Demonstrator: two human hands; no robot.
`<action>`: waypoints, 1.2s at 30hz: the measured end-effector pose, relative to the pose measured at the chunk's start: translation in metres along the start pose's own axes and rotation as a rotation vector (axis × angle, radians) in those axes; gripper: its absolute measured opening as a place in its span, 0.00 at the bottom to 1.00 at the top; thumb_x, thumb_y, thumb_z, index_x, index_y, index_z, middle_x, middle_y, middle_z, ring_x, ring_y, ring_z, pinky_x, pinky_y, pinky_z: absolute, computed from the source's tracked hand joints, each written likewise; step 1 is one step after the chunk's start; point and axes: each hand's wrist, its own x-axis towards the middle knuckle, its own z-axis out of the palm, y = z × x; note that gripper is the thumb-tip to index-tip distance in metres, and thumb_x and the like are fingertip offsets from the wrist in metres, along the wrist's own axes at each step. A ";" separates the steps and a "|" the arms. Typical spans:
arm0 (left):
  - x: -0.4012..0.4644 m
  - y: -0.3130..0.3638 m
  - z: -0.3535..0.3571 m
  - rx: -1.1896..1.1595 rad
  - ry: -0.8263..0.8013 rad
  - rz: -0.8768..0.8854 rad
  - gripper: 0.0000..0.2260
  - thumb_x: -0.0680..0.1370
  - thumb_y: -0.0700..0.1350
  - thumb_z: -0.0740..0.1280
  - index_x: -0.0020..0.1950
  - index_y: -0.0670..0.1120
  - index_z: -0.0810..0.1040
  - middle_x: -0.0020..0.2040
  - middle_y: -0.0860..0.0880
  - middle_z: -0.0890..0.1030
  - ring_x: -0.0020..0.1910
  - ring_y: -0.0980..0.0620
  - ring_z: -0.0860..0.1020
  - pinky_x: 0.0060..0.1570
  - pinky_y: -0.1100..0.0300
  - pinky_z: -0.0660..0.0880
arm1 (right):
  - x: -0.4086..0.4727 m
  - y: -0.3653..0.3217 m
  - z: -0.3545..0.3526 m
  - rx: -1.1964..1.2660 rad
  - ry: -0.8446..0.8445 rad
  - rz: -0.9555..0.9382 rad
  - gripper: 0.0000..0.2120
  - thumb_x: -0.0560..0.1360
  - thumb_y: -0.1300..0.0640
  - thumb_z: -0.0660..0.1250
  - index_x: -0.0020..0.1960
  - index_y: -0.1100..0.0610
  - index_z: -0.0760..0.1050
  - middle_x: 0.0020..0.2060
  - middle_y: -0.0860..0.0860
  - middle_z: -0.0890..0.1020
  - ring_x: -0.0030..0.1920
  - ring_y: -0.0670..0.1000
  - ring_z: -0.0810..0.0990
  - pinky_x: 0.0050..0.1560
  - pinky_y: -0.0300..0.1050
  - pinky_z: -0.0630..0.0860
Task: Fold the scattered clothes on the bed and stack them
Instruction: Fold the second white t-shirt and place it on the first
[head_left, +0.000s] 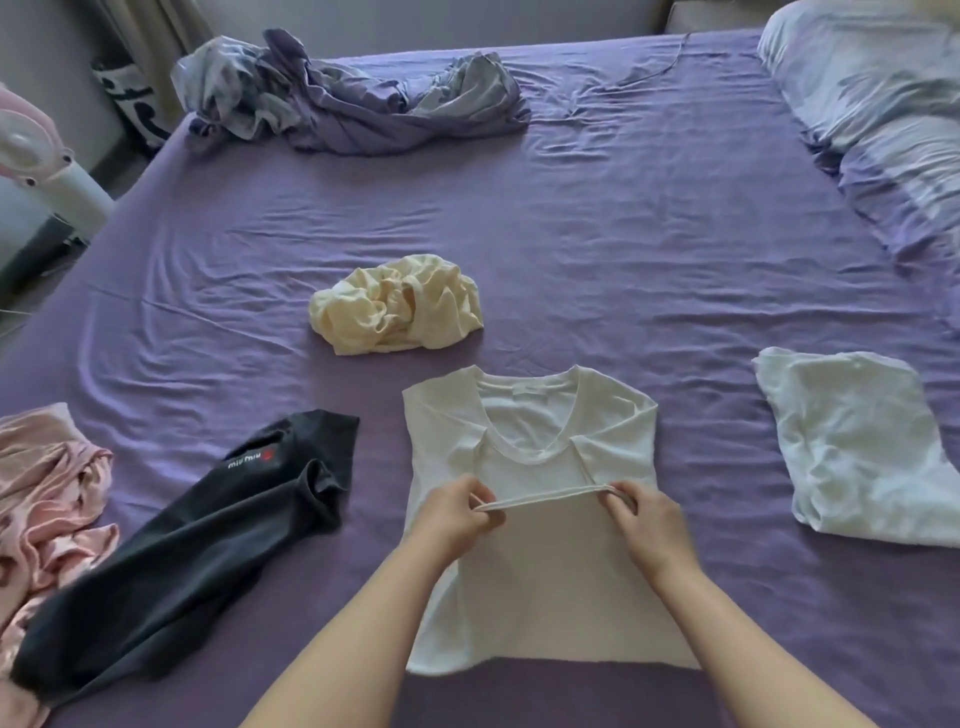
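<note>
Dark garment (171, 545) near the bed's (623, 234) left edge reads, apparently, "miu miu". White t-shirt (524, 519) lies at the near edge, neckline pointing away; left hand (452, 512) and right hand (649, 522) pinch its raised hem.

The pink garment (44, 525) at nine o'clock is running off the left edge, its full shape not showing. The dark garment (182, 561) is bearing small print too blurred to read surely. At two o'clock the pillow (872, 88) is being cut by the top and right edges, and the folded white garment (857, 447) at three o'clock is slipping past the right edge. At ten o'clock a white-and-pink appliance (36, 156) is being clipped by the frame, its kind unclear. Both forearms are leaving the bottom edge.
</note>
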 end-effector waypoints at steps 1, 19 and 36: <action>0.012 0.007 -0.010 0.002 -0.010 0.017 0.08 0.73 0.46 0.72 0.38 0.50 0.74 0.36 0.52 0.78 0.33 0.58 0.74 0.27 0.70 0.67 | 0.012 -0.007 -0.001 0.017 0.027 0.014 0.09 0.77 0.54 0.64 0.51 0.57 0.80 0.48 0.56 0.84 0.50 0.58 0.79 0.45 0.48 0.73; 0.150 0.059 -0.050 0.045 0.172 0.104 0.10 0.76 0.48 0.69 0.37 0.44 0.76 0.40 0.47 0.79 0.43 0.48 0.76 0.37 0.59 0.65 | 0.139 -0.053 -0.002 0.017 0.117 0.009 0.06 0.76 0.54 0.66 0.48 0.55 0.79 0.44 0.51 0.83 0.48 0.54 0.79 0.43 0.43 0.68; 0.087 0.010 0.019 0.473 0.150 0.188 0.36 0.63 0.74 0.61 0.62 0.53 0.67 0.60 0.55 0.66 0.61 0.53 0.65 0.60 0.60 0.63 | 0.114 0.002 0.010 -0.218 -0.170 -0.286 0.34 0.73 0.59 0.69 0.74 0.53 0.59 0.72 0.51 0.64 0.73 0.51 0.61 0.71 0.46 0.60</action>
